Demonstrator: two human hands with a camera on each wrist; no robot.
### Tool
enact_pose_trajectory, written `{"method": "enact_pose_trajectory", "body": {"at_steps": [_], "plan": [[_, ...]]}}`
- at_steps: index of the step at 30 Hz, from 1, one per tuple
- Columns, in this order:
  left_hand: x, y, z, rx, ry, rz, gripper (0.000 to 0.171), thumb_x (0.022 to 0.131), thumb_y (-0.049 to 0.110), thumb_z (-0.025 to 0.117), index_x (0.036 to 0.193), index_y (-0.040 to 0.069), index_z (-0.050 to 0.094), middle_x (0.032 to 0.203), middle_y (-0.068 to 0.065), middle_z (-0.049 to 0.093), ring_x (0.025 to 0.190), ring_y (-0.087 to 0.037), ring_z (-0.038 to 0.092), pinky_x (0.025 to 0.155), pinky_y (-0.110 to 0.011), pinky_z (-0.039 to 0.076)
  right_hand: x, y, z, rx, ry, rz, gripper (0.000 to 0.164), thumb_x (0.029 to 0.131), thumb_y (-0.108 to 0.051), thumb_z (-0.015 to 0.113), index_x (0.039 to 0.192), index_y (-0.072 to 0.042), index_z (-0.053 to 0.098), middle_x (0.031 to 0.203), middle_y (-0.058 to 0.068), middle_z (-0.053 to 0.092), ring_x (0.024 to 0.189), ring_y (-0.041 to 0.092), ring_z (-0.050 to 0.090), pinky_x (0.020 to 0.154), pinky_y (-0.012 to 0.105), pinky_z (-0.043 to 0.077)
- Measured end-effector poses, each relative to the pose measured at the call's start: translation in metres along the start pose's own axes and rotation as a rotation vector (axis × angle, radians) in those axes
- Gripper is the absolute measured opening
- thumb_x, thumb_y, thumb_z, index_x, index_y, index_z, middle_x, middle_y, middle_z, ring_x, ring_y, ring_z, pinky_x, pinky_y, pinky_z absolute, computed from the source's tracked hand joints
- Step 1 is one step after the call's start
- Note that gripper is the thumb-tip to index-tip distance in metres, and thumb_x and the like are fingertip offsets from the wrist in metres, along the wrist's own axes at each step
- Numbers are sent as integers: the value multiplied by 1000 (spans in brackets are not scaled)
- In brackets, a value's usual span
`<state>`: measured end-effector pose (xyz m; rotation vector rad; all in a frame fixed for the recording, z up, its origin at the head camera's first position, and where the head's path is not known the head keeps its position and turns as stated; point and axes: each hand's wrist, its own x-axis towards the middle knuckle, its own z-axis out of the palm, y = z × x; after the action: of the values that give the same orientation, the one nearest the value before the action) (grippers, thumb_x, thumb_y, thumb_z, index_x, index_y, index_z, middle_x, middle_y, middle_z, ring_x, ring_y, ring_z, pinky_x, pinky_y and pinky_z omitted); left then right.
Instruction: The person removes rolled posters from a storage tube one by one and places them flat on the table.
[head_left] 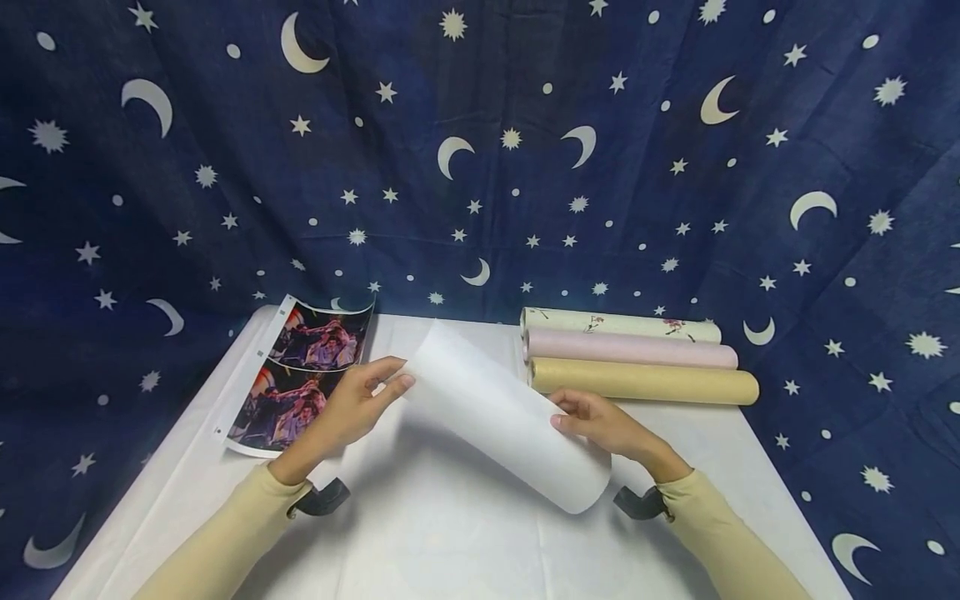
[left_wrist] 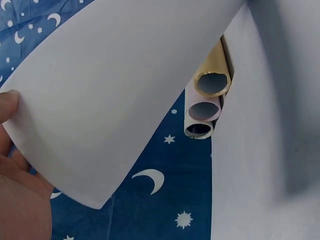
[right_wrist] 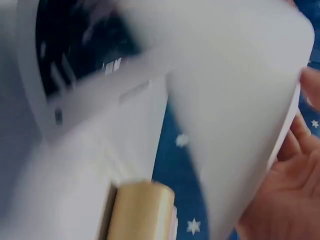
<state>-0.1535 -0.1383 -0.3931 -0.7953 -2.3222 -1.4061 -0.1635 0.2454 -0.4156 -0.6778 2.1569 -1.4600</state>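
Observation:
Both hands hold a curved white sheet of paper (head_left: 502, 421) above the white-covered table, and it slants down toward the right. At its left end, my left hand (head_left: 356, 404) pinches the edge between thumb and fingers. My right hand (head_left: 603, 423) grips the far edge toward the right end, thumb on the near face. From the left wrist view, the paper (left_wrist: 100, 95) bends smoothly, and the left thumb lies on its margin. The right wrist view is blurred; the right hand (right_wrist: 290, 175) is at the edge of the paper there, its fingers partly hidden.
Three rolls lie side by side at the back right: a cream floral roll (head_left: 630, 325), a pink roll (head_left: 637, 348) and a tan roll (head_left: 648, 382). A curling glossy print (head_left: 303, 375) with repeated pictures lies at the left. Behind the table (head_left: 435, 542) hangs a blue star-and-moon cloth (head_left: 517, 200).

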Motion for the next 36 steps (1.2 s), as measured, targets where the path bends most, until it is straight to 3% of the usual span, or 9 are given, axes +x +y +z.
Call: {"method": "enact_pose_trajectory", "body": {"at_steps": [3, 5, 10, 12, 15, 20, 24, 30, 36], "plan": [[0, -2, -2, -15, 22, -71, 22, 93, 5, 63, 113, -4, 68, 115, -19, 71, 118, -37, 62, 102, -56, 47, 1, -2, 5, 78, 25, 6, 19, 99, -12, 57, 113, 0, 56, 98, -8, 73, 81, 9, 69, 68, 28, 57], [0, -3, -3, -40, 43, -89, 25, 94, 5, 63, 117, -3, 67, 124, -18, 67, 125, -36, 57, 109, -47, 44, 1, -4, 8, 108, 52, 6, 18, 98, -12, 59, 111, -1, 56, 95, -10, 74, 79, 9, 69, 67, 27, 57], [3, -5, -4, -116, 129, 20, 39, 91, -4, 63, 130, 1, 60, 148, -14, 49, 142, -21, 41, 116, -17, 29, 2, -11, 16, 142, 94, -27, 20, 96, -10, 60, 109, 5, 55, 93, -9, 74, 79, 9, 70, 67, 28, 57], [4, -4, -4, -151, 175, 56, 45, 89, -8, 62, 133, 0, 56, 153, -14, 42, 144, -15, 37, 115, -15, 29, 2, -14, 20, 144, 117, -41, 23, 96, -10, 61, 110, 7, 55, 94, -10, 74, 80, 10, 70, 68, 29, 58], [2, 1, -3, -210, 230, 29, 42, 91, -9, 60, 132, -2, 56, 153, -14, 38, 136, -7, 42, 107, -13, 37, 4, -21, 28, 148, 170, -50, 27, 96, -11, 61, 113, 9, 53, 96, -9, 73, 81, 11, 70, 69, 30, 58], [-5, 6, 9, -299, 215, -69, 36, 94, -4, 58, 129, -6, 55, 144, -17, 45, 126, -3, 48, 97, -12, 44, 10, -29, 42, 154, 272, -34, 31, 96, -7, 59, 121, 9, 52, 110, 14, 71, 87, 11, 69, 75, 30, 58], [-10, 10, 26, -366, 147, -191, 39, 96, 3, 57, 135, 1, 50, 137, -14, 52, 122, -9, 55, 89, -18, 52, 21, -32, 55, 178, 356, -6, 33, 96, -6, 59, 126, 6, 52, 120, 31, 63, 87, 10, 70, 76, 30, 58], [-14, 12, 52, -463, 24, -437, 59, 97, 14, 59, 149, 13, 31, 149, -13, 39, 133, -34, 48, 92, -35, 57, 41, -31, 79, 119, 398, -45, 31, 94, -5, 60, 124, 3, 55, 122, 30, 64, 99, 24, 71, 78, 29, 58], [-20, 10, 71, -409, -45, -602, 87, 93, 29, 65, 157, 24, 7, 164, -11, 11, 148, -40, 26, 113, -59, 34, 49, -30, 102, -82, 334, -181, 29, 96, -10, 61, 123, -2, 59, 127, 23, 64, 117, 37, 64, 88, 38, 58]]}}
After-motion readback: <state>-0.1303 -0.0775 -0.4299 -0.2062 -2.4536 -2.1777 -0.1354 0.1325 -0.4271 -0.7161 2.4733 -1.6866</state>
